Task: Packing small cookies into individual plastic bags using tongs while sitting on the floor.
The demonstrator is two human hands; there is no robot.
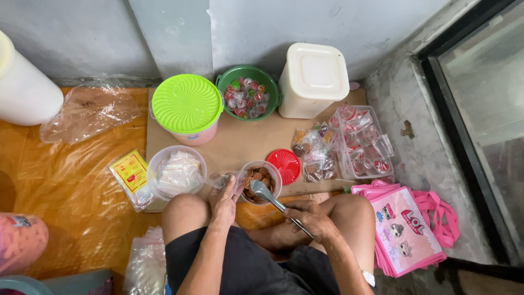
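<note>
Right hand (310, 217) closed around a metal spoon (263, 192), its bowl over the tub (261, 181) of brown sweets at the front edge of the cardboard (240, 143). Left hand (226, 202) with fingers (238, 183) pinching a small clear bag (221, 179) just beside the tub. Red lid (284, 165) to the right, touching the tub.

Soft daylight — sharp, edges warped

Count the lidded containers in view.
3: green-lidded tub at back left, cream lidded bin at back right, white container at far left, partly cut off.
</note>
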